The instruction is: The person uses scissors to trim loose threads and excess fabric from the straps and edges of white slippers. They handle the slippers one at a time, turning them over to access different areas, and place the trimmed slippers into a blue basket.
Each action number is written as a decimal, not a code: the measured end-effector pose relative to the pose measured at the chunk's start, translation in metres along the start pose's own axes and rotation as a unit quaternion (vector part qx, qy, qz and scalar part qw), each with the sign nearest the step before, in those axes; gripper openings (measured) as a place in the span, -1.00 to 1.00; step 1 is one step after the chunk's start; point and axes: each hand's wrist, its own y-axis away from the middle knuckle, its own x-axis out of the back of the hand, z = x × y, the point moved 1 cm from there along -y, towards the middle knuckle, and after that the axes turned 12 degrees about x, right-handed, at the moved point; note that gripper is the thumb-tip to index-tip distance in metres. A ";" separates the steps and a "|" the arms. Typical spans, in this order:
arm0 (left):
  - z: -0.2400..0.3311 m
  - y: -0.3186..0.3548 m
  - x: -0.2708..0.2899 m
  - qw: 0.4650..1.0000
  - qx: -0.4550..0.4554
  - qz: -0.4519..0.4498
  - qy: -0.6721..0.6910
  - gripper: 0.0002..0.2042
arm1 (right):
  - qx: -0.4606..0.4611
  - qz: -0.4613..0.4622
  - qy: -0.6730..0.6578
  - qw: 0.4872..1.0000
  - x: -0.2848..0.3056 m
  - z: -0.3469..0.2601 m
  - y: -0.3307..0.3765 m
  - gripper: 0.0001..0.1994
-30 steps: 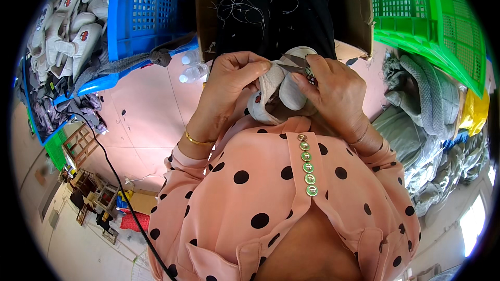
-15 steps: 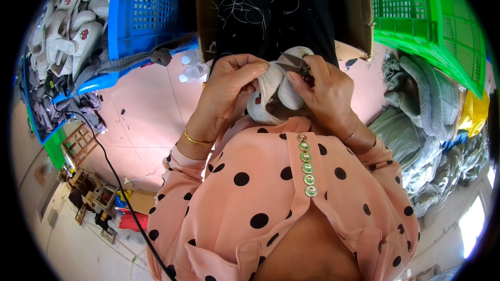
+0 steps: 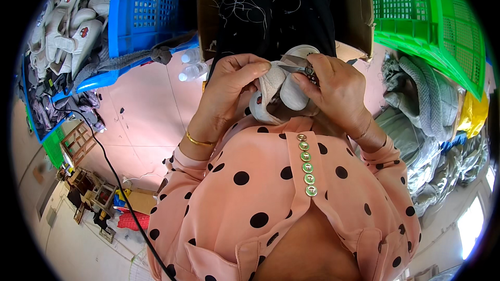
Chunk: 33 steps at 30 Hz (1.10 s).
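In front of my chest, over my lap, is a small white shoe [image 3: 267, 108] with a red motif and a pale fabric lining. My left hand [image 3: 232, 80] is closed, its thumb and fingers pinching the upper edge of the shoe. My right hand [image 3: 337, 86] is closed around small scissors [image 3: 292, 68]. Their metal blades point left across the shoe opening, close to my left fingertips. The right fingers hide most of the handle. A rounded white part [image 3: 293, 95] of the footwear shows below the right thumb; I cannot tell whether it belongs to the same shoe.
Loose threads [image 3: 247, 2] lie on my dark trousers, with cardboard [image 3: 354, 10] beside my legs. At left, a blue crate [image 3: 122, 31] stands by many white shoes [image 3: 80, 39]. Water bottles [image 3: 192, 72] are on the floor. At right are a green crate [image 3: 411, 31] and grey fabric [image 3: 427, 93].
My right hand has shifted slightly right, and more of the scissor blades shows. The left hand keeps its pinch on the shoe with little movement.
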 end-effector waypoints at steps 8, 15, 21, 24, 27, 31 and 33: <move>-0.002 -0.001 0.001 0.999 -0.008 0.006 -0.032 -0.86 | -0.019 -0.017 0.041 0.999 0.005 -0.008 -0.003 -0.70; -0.002 -0.001 -0.002 1.000 -0.006 0.006 -0.027 -0.87 | -0.059 -0.006 0.017 0.998 -0.001 -0.012 0.002 -0.70; -0.008 -0.005 0.003 1.000 0.002 0.007 -0.023 -0.87 | -0.204 0.058 -0.307 0.928 -0.010 -0.003 0.002 -0.69; -0.007 -0.005 0.004 1.000 0.005 0.008 -0.022 -0.87 | -0.142 0.035 -0.243 0.959 -0.003 0.006 0.001 -0.66; -0.005 -0.003 0.003 1.000 -0.001 0.008 -0.026 -0.86 | -0.021 -0.029 -0.078 0.996 0.005 0.016 0.001 -0.64; -0.003 -0.003 0.004 0.999 0.002 0.006 -0.050 -0.84 | 0.062 -0.054 -0.008 0.997 0.011 0.018 -0.005 -0.66; -0.003 -0.003 0.003 0.998 0.000 0.014 -0.055 -0.84 | 0.086 -0.058 0.001 0.995 0.011 0.019 -0.007 -0.66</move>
